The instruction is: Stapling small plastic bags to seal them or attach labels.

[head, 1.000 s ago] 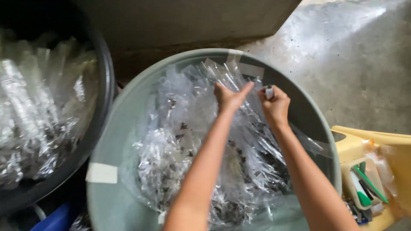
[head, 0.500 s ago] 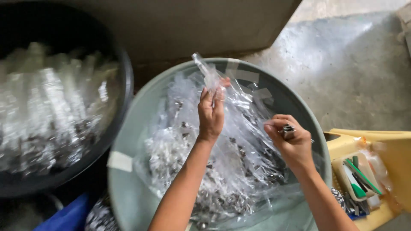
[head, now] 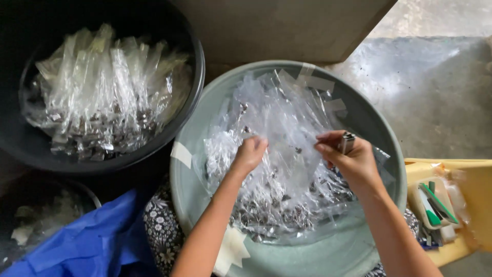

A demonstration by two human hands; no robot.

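A: Head view. Left hand (head: pixel 250 154) sunk into the heap of clear plastic sachets with dark contents (head: pixel 287 169), fingers curled shut on a fold of film; the heap fills the round grey-green plastic basin (head: pixel 189 205)

B: And the right hand (head: pixel 353 159)?

A: Raised just above the heap, fingers pinched narrow on a sachet edge, a small silvery metal object (head: pixel 348 141) tucked between them

B: Likely hazards?

A: Thin film may tear if both hands pull apart, spilling the dark pieces into the basin; the metal object could slip and vanish among the sachets

B: Surroundings?

A: Black round tub of similar sachets (head: pixel 102 97) at left, yellow plastic tray (head: pixel 461 205) at right, blue sheet (head: pixel 92 241) below; a dropped sachet could land on the concrete floor (head: pixel 435 92)
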